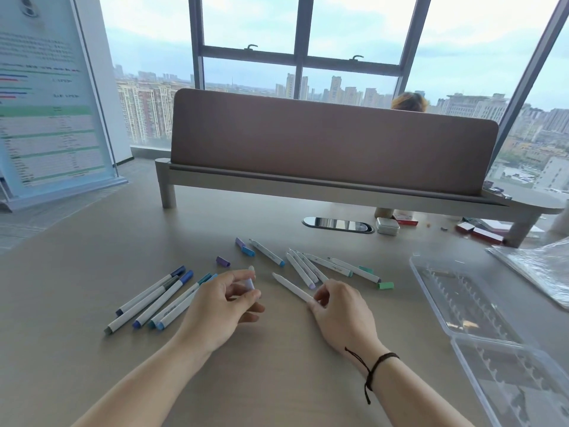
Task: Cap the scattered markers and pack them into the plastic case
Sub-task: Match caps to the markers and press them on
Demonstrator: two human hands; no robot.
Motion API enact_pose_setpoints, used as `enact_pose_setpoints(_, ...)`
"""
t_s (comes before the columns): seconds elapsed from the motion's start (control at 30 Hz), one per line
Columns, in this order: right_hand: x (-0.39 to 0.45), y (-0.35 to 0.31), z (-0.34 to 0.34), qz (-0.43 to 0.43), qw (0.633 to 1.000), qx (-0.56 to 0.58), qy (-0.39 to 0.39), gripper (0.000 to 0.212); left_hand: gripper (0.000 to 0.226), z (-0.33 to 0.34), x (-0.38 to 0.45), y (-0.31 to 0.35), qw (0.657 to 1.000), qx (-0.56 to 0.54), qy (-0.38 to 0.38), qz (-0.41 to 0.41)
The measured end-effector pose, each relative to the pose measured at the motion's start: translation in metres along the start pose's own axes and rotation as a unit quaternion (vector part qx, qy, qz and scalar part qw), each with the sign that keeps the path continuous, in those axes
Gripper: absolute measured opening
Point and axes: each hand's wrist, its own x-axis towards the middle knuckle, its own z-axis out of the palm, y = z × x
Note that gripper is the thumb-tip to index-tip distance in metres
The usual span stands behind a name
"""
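My left hand (224,306) pinches a pale lilac cap (250,283) between thumb and fingers. My right hand (338,309) holds the rear end of an uncapped white marker (291,286) that points up and left over the table. Several capped markers (160,298) lie side by side to the left. Several uncapped markers (320,266) are scattered beyond my hands. Loose caps lie among them: a purple cap (223,261), a lilac and blue pair (244,246), a green cap (385,285). The open clear plastic case (462,306) lies at the right with no markers in it.
A brown desk divider (332,146) on a grey frame crosses the back of the table. Behind it are a cable port (337,224), a small white box (387,225) and red boxes (483,232). Crinkled clear plastic wrap (535,266) lies far right. A sign board (49,97) stands left.
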Motion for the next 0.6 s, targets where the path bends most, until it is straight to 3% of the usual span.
enact_pose_setpoints(0.17,-0.023,0.013,-0.013,-0.002,1.0,-0.006,-0.027,0.01,0.022,0.0,-0.001,0.002,1.0,0.007,0.027,0.004)
enact_pose_setpoints(0.33,-0.03,0.009,-0.013,-0.034,0.999,-0.026,-0.031,0.019,0.006,-0.001,-0.002,0.001,0.995,0.089,0.019,0.029)
enact_pose_setpoints(0.47,-0.029,0.013,-0.014,-0.034,0.998,-0.023,-0.04,0.013,0.005,-0.004,0.0,-0.003,0.992,0.112,0.029,0.043)
enact_pose_setpoints(0.6,-0.021,0.019,-0.015,0.002,0.979,0.198,-0.043,0.006,0.009,-0.005,0.002,-0.003,0.989,0.123,0.045,0.07)
